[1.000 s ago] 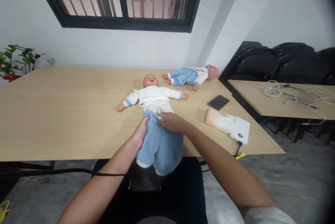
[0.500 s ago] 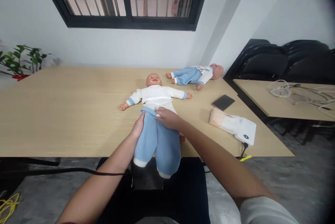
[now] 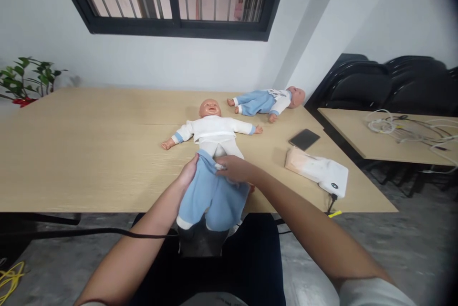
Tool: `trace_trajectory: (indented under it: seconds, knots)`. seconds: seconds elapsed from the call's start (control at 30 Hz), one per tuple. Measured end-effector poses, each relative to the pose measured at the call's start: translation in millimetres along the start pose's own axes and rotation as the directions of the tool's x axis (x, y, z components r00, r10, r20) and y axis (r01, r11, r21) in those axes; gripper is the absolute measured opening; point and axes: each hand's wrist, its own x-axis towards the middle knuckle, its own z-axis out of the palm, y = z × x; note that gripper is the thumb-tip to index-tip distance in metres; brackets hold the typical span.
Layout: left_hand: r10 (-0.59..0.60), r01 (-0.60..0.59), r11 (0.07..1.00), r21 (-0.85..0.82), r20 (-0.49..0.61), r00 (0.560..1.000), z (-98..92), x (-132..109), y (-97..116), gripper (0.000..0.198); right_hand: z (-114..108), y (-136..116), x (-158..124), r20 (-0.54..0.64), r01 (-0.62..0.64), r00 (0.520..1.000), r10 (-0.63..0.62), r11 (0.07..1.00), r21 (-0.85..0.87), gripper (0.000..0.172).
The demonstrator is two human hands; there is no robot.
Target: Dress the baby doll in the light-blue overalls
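A baby doll (image 3: 214,127) in a white top lies on its back, head toward the wall and arms spread. Small light blue doll trousers (image 3: 202,189) with white cuffs hang over the table's front edge, in front of the doll's legs. My left hand (image 3: 189,171) grips the left side of their waistband. At the other side of the waistband, my right hand (image 3: 234,168) has its fingers closed on the cloth. The trousers cover most of the doll's lower legs; one foot shows beside my right wrist.
A second doll (image 3: 265,101) in blue trousers lies at the back right of the table (image 3: 89,153). Nearer are a dark flat phone-like object (image 3: 304,139) and a white device (image 3: 318,172) with a cable. A side table (image 3: 347,139) bears coiled cables.
My right hand has moved slightly right and down, drawing the waistband apart. The trousers' legs have risen a little and bunched, and more of the doll's white lower clothing shows.
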Motion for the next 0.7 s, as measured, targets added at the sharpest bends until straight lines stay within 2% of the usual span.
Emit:
trace_trajectory:
  seconds: [0.03,0.1,0.17,0.3,0.43,0.5,0.57,0.63,0.67,0.7]
  knots:
    - [-0.046,0.047,0.999,-0.002,0.038,0.998,1.8,-4,2,0.048,0,0,2,-0.015,0.002,1.000,-0.003,0.998,-0.069,0.014]
    - [-0.133,0.133,0.991,0.014,0.186,0.974,5.0,-11,7,0.058,-1,0,6,-0.060,-0.021,0.998,0.011,0.984,-0.176,0.017]
    - [-0.148,0.138,0.989,0.056,0.264,0.953,7.1,-17,11,0.058,-5,-1,11,-0.107,-0.063,0.993,0.039,0.970,-0.234,0.021]
    - [-0.084,0.059,0.990,0.131,0.196,0.977,9.6,-22,15,0.042,-14,-2,20,-0.242,-0.150,0.967,0.085,0.952,-0.266,0.026]
    - [-0.068,0.061,0.997,0.036,0.252,0.965,14.4,-23,11,0.046,-10,-1,24,-0.307,-0.175,0.948,0.085,0.945,-0.277,0.030]
    - [-0.025,0.033,0.999,-0.037,0.196,0.980,18.7,-21,4,0.042,-4,-3,22,-0.308,-0.197,0.946,0.105,0.937,-0.287,0.033]
    - [0.028,-0.021,0.996,-0.089,0.078,0.997,23.6,-17,-5,0.037,4,-9,12,-0.355,-0.237,0.925,0.137,0.938,-0.255,0.036]
    - [0.069,-0.070,0.990,-0.126,-0.013,0.998,28.2,-13,-13,0.036,17,-20,-10,-0.501,-0.261,0.852,0.151,0.953,-0.157,0.043]
    - [0.082,-0.086,0.985,-0.146,-0.037,0.996,30.2,-11,-16,0.037,26,-27,-26,-0.609,-0.255,0.779,0.150,0.963,-0.088,0.046]
    - [0.087,-0.094,0.982,-0.166,-0.050,0.995,32.1,-10,-18,0.039,39,-35,-45,-0.719,-0.233,0.678,0.151,0.972,-0.016,0.046]
